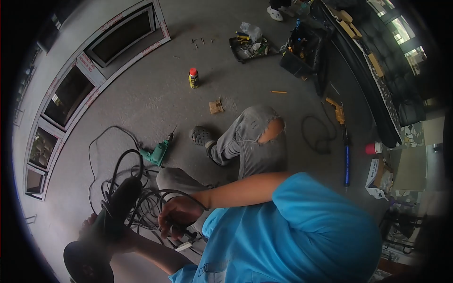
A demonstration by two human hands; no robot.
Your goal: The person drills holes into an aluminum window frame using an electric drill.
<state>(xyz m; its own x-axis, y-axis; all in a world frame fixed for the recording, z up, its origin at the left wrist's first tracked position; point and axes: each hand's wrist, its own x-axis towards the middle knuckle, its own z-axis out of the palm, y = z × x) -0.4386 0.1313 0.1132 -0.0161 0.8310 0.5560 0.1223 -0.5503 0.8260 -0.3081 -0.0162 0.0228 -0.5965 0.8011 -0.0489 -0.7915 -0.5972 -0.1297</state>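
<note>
At the lower left my left hand (pixel 120 240) is closed around a dark angle grinder (pixel 123 200), whose round disc end points down at the bottom edge. The tool's body hides part of that hand's fingers. My right hand (pixel 181 214) is curled on a black power cord (pixel 141 207), which lies in a tangled bundle between the grinder and my leg. A dark piece like a plug hangs just below the right fingers, beside a small white piece (pixel 184 246). Near the bundle, a green power drill (pixel 158 153) rests on the floor with its bit pointing away.
A spray can with a red cap (pixel 193 78) and a crumpled brown packet (pixel 216 107) are on the floor ahead. Beyond are a tool tray (pixel 245 59) and black toolbox (pixel 295 70). Window frames (pixel 101 78) stand left; a yellow-handled tool (pixel 337 111) lies right.
</note>
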